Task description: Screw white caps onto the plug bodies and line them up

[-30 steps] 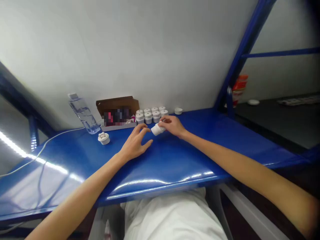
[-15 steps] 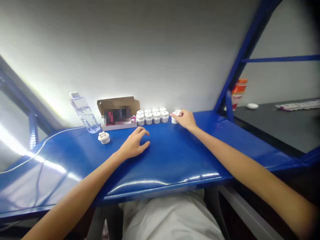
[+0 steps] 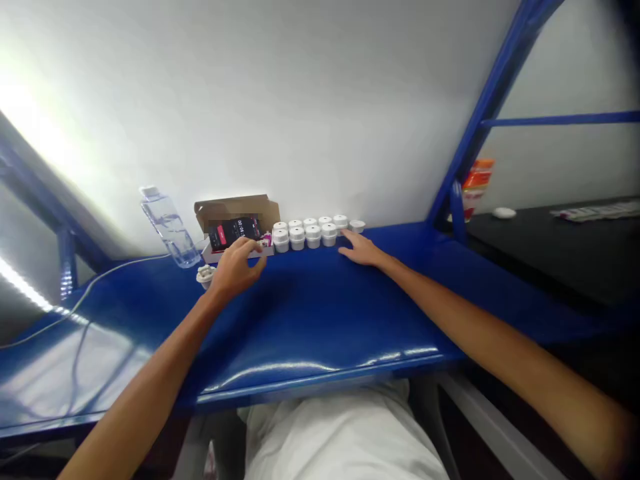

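My left hand (image 3: 239,268) is raised over the table in front of an open cardboard box (image 3: 265,208), its thumb and fingers apart and nothing between them. Partly behind its wrist sits a white round piece with a raised top (image 3: 205,273). My right hand (image 3: 363,251) is also open, its fingertips beside the right end of two rows of white round lidded containers (image 3: 313,233). Just behind its fingers stand the last back-row container (image 3: 341,222) and a shallower white round piece (image 3: 357,225). Whether the right fingertips touch any container I cannot tell.
A phone (image 3: 233,230) showing a timer leans in the box. A clear bottle (image 3: 173,227) stands left of it, near a white cable (image 3: 107,270). Blue frame posts (image 3: 480,127) rise at the right. Beyond them, a dark table holds a white oval object (image 3: 504,213).
My left hand has moved left, towards the white piece. My right hand has let go of a white container, which now stands at the back row's right end, and drawn back slightly.
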Demonstrator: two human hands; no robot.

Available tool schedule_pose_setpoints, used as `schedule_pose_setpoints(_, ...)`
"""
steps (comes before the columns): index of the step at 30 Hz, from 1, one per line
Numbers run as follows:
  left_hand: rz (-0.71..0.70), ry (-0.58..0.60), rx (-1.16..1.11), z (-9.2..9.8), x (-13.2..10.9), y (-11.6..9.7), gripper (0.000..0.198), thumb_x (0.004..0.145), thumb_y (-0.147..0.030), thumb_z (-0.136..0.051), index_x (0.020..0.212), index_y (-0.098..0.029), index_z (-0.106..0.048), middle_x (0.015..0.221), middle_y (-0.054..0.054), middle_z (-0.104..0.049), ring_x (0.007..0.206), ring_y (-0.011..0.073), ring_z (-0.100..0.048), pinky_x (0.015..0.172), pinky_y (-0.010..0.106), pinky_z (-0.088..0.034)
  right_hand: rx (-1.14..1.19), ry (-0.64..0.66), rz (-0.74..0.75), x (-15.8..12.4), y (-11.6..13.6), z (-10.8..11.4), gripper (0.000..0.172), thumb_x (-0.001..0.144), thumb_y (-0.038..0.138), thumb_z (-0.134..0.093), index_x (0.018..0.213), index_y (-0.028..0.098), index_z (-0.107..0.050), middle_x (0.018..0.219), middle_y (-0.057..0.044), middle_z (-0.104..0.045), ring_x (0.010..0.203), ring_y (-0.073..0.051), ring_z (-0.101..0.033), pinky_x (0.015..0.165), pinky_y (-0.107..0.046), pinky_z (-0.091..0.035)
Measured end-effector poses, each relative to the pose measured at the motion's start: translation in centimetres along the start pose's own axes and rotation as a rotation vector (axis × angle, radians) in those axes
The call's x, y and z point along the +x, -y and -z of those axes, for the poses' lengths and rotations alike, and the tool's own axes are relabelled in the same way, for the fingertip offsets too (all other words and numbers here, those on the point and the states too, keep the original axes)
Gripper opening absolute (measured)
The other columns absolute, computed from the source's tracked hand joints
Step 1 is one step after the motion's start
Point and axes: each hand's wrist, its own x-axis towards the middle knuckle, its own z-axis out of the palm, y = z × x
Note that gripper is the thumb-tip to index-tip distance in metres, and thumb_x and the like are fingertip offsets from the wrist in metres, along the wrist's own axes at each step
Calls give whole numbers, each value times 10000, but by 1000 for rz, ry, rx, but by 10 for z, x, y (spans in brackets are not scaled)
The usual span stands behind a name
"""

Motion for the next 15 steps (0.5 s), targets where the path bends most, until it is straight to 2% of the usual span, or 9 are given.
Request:
schedule_pose_setpoints(3,72,46,149,8,3,11,257,889,-393,-551,1013,-205,-674,1109,100,-668,1049,275,-635,964,395,-492,-5,39,33,2,-1,4,656,914,316,-538,1545,186,-415,1564,-134,-479,1423,-323,-472,1170,-496,-366)
schedule_pose_setpoints(6,167,135,324,21,5,25,351,871,-442,-557,1090,-195,-675,1139,131,-665,1095,323,-626,967,436,-490,-21,-30,-4,2,-4,8,614,905,292,-523,1506,177,-463,1526,-138,-523,1396,-318,-493,1152,-489,-383)
schedule_pose_setpoints(10,342,335,407,38,7,46,531,817,-605,-581,1154,-204,-669,1173,160,-682,1087,383,-641,901,476,-509,-99,-107,-119,1,-12,15,670,887,348,-553,1524,192,-416,1573,-169,-447,1437,-386,-401,1128,-606,-349)
schedule_pose_setpoints(13,477,443,394,43,7,60,614,758,-683,-605,1159,-223,-674,1134,154,-712,1041,387,-667,868,467,-516,-138,-128,-220,-1,-13,20,647,881,394,-561,1491,208,-450,1426,-192,-584,1330,-419,-496,1057,-633,-389)
schedule_pose_setpoints(15,469,484,388,43,7,67,587,720,-633,-656,1141,-225,-682,1089,143,-729,1017,367,-679,870,443,-515,-153,-171,-295,-2,-11,22,663,858,390,-588,1480,195,-464,1298,-202,-658,1226,-422,-575,1006,-600,-435)
